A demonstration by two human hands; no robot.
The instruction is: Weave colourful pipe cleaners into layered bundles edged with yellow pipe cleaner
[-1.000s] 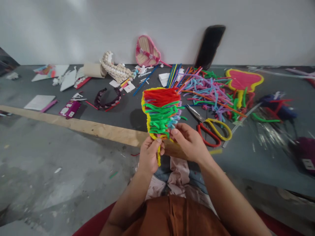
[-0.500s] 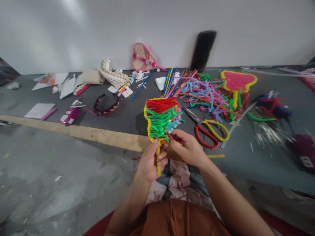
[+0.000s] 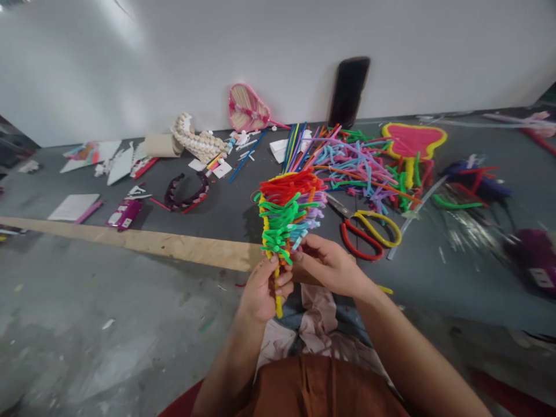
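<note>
I hold a fan-shaped pipe-cleaner craft [image 3: 286,211] upright in front of me, banded red, green, blue and purple inside a yellow outline. My left hand [image 3: 263,288] is closed round its yellow stem at the bottom. My right hand [image 3: 328,265] pinches the lower right edge of the craft, fingers pressed on the green and blue strands. Both hands hover above my lap, just past the wooden plank [image 3: 143,241].
Red-and-yellow scissors [image 3: 367,230] lie right of the craft. Behind them sprawls a heap of loose pipe cleaners [image 3: 356,162], a pink heart-shaped piece [image 3: 412,142] and a dark phone [image 3: 348,90] leaning on the wall. Paper scraps, a headband [image 3: 186,190] and a pink paddle [image 3: 247,107] lie left.
The craft has turned more edge-on and tilted slightly. My right hand has slid lower along its right edge, closer to my left hand. The view has shifted a little.
</note>
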